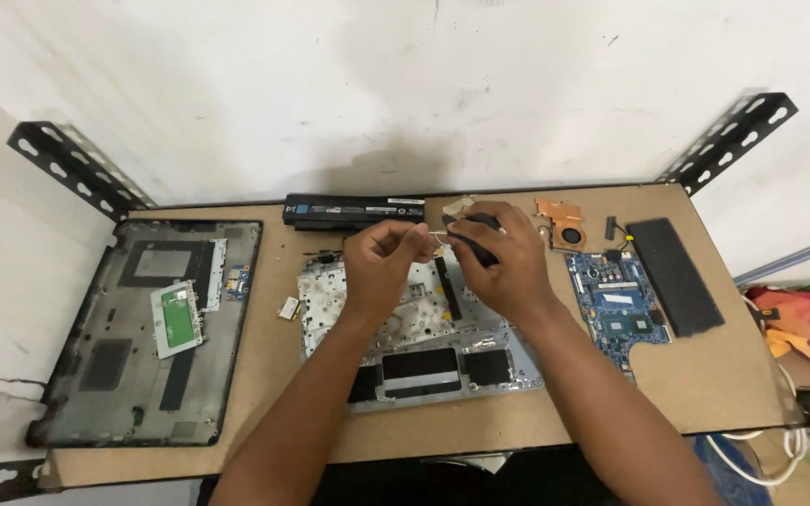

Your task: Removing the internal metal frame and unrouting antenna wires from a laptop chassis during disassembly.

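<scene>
While both hands [442, 248] pinch a thin wire [439, 236] together, battery [353, 211] and motherboard [616, 305] flank them.

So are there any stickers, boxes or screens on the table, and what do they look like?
Sticker: a thin white strip on the long black battery at the back of the table.
Screens and boxes: none in view.
Hands: the left hand and right hand are near the battery, not touching the sticker.
</scene>
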